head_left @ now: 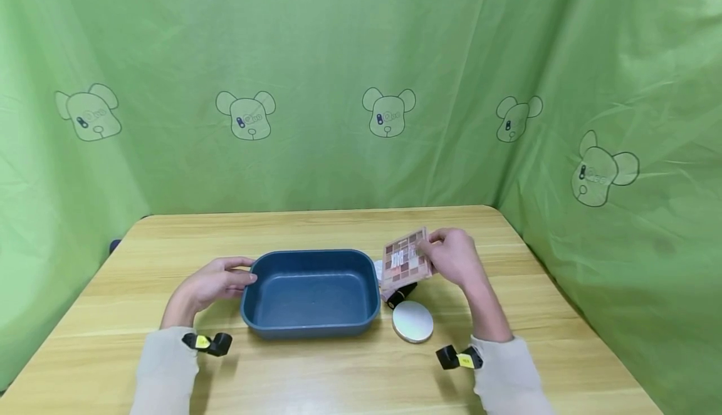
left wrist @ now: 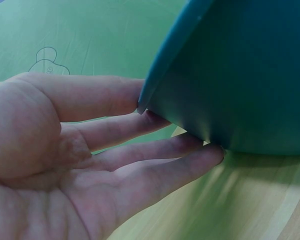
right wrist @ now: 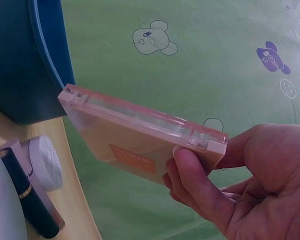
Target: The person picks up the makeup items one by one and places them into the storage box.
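Observation:
My left hand [head_left: 217, 280] is at the left end of a dark blue bin [head_left: 310, 327], the thumb tip at its rim and the fingers against the outer wall below. In the left wrist view, the fingers [left wrist: 165, 175] are nearly straight under the bin's rim [left wrist: 165, 55]. To the bin's right, my right hand [head_left: 451, 255] pinches a flat pink palette [head_left: 403, 261] by one edge, tilted above small items. The right wrist view has the palette [right wrist: 135, 135] between thumb and fingers, its underside with an orange label showing.
Beside the bin's right end lie a black tube [head_left: 402, 296], a round silver-white tin [head_left: 413, 321] and a whitish item [head_left: 378, 269] partly hidden by the palette. A round white item [right wrist: 46, 162] shows in the right wrist view. Green curtains [head_left: 316, 170] stand behind the wooden table [head_left: 304, 377].

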A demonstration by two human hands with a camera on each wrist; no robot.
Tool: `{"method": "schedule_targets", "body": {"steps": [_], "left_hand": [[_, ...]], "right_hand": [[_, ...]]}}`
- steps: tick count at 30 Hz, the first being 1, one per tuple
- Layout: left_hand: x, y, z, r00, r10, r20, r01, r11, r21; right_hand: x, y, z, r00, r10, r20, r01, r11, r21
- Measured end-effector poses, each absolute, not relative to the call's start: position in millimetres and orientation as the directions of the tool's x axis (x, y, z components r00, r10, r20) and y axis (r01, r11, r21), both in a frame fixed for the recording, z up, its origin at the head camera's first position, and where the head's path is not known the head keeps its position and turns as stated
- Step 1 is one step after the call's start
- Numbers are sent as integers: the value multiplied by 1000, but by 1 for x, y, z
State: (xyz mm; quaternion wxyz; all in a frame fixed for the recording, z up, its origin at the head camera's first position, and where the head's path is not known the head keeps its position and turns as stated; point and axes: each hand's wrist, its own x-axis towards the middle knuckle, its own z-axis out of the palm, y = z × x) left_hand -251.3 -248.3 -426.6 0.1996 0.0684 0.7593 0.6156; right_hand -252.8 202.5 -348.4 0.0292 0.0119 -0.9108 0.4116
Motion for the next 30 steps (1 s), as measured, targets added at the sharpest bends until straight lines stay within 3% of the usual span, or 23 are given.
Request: {"method": "schedule_targets", "body": {"steps": [30], "left_hand": [[-251, -248, -426, -906, 367, -213, -127, 244, 961]], "right_hand": [[-254, 156, -357, -997, -34, 70, -76, 581, -811]]}}
